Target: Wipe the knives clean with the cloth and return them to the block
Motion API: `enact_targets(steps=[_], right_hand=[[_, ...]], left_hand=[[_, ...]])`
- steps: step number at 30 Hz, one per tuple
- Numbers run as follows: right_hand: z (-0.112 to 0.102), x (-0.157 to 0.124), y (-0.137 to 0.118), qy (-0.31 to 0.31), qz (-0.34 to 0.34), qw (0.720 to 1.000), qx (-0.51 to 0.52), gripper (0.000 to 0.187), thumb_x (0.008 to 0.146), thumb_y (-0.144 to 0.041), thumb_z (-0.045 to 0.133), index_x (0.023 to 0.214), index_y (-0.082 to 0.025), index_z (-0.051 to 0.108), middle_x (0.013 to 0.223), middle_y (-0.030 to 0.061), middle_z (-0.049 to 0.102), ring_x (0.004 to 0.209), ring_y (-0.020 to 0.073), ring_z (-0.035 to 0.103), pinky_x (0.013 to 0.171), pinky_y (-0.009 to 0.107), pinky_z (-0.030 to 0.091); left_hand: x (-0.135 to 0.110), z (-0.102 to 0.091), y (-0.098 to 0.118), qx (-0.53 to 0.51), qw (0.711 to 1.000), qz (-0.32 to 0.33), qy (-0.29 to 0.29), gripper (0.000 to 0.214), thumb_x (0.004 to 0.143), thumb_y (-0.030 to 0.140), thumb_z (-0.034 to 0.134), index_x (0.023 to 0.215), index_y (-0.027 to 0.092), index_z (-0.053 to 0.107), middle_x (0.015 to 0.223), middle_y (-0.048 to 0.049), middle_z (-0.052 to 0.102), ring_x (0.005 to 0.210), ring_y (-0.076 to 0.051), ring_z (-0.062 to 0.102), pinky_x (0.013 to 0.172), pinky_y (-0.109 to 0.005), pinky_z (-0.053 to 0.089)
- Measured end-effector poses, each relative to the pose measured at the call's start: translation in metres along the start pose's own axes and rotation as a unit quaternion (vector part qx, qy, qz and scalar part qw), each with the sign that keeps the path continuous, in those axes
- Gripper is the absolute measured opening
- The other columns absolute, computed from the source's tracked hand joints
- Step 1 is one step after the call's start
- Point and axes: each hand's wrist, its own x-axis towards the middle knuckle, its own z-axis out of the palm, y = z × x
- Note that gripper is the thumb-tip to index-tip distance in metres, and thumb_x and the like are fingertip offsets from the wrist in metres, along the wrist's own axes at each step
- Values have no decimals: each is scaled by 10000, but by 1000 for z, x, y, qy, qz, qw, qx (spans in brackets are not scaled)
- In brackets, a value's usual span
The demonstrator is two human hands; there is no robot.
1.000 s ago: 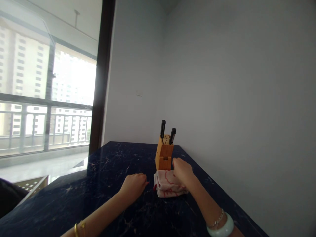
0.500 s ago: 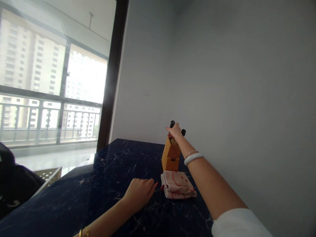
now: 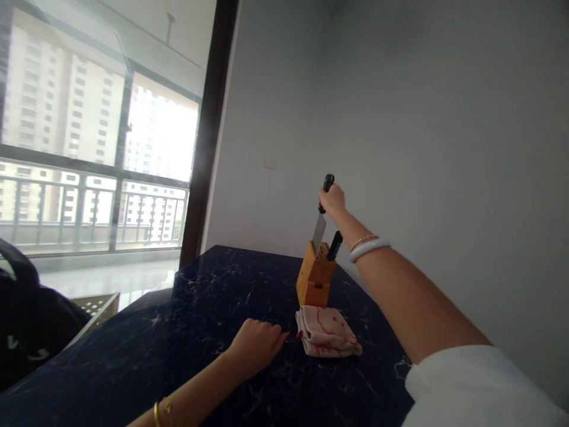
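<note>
My right hand [image 3: 333, 199] is closed around the black handle of a knife [image 3: 319, 232]. Its broad blade shows above the wooden knife block [image 3: 314, 280], with the lower end still inside the slot. A second black-handled knife [image 3: 336, 245] stands in the block, to the right of the first. On the tabletop, left of the folded towel, rests my left hand [image 3: 258, 344], its fingers curled in and nothing visible in them. The folded pink and white towel [image 3: 328, 332] lies just in front of the block, close to my left fingertips but apart from them.
The dark blue marbled table [image 3: 213, 296] reaches toward a grey wall [image 3: 422, 148] behind and at the right. At far left are a black bag [image 3: 31, 320] and a perforated light-coloured panel [image 3: 100, 308]. Beyond them is a large window [image 3: 98, 142].
My right hand has risen, drawing the knife upward so that its blade now shows above the block. My left hand stays by the towel. The view has shifted slightly.
</note>
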Motion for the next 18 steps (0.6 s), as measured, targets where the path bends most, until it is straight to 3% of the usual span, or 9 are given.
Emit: enact_targets(steps=[1, 4, 7, 8, 9, 12, 15, 18], right_hand=[[-11, 6, -11, 22, -25, 999, 1, 261, 782, -283, 377, 944, -108, 484, 877, 105, 562, 880, 192, 528, 780, 329, 387], [-43, 4, -42, 118, -204, 971, 48, 266, 786, -310, 373, 941, -118, 474, 864, 80, 548, 864, 187, 517, 779, 349, 373], [-67, -44, -63, 88, -364, 921, 110, 276, 824, -321, 310, 1000, -150, 437, 875, 43, 532, 834, 145, 518, 761, 307, 374], [-71, -68, -65, 63, -404, 904, 124, 266, 827, -315, 316, 1007, -158, 432, 876, 36, 532, 826, 137, 517, 754, 292, 375], [-72, -95, -64, 28, -436, 890, 133, 248, 822, -303, 339, 1006, -166, 433, 877, 30, 535, 818, 133, 517, 747, 280, 376], [-60, -170, -44, -106, -483, 859, 135, 220, 779, -217, 422, 996, -188, 438, 909, 18, 552, 835, 127, 512, 742, 252, 381], [-32, -217, -9, -215, -504, 828, 117, 251, 733, -149, 457, 976, -208, 466, 1025, 19, 540, 906, 132, 491, 796, 260, 364], [-7, -239, 24, -279, -499, 817, 78, 314, 733, -92, 417, 1021, -206, 466, 1123, 42, 495, 950, 135, 469, 824, 271, 354]], left_hand=[[0, -1, -1, -5, 1000, -10, -3, 555, 849, 413, 95, 721, 168, 576, 677, -93, 630, 622, -209, 597, 559, -297, 393], [3, -5, -3, -49, 997, -52, -1, 610, 827, 485, 84, 699, 159, 584, 681, -100, 628, 639, -216, 594, 575, -300, 385], [8, -8, -4, -223, 968, -111, -7, 681, 773, 594, 71, 609, 155, 566, 590, -67, 597, 560, -171, 570, 547, -262, 374], [10, -9, -5, -329, 935, -129, -42, 716, 753, 618, 37, 581, 151, 552, 520, -45, 565, 482, -139, 540, 504, -238, 363], [12, -10, -6, -438, 883, -147, -81, 758, 721, 647, -11, 569, 145, 537, 460, -27, 527, 405, -117, 495, 443, -221, 334], [16, -17, -10, -703, 683, -149, -129, 788, 667, 704, -5, 629, 125, 528, 489, -25, 536, 392, -97, 482, 378, -184, 281], [14, -27, -11, -842, 518, -122, -92, 691, 708, 680, 152, 808, 119, 543, 685, -63, 612, 584, -133, 572, 477, -201, 382], [9, -32, -11, -904, 404, -130, -46, 596, 729, 635, 274, 924, 133, 527, 772, -58, 622, 688, -151, 584, 602, -251, 442]])
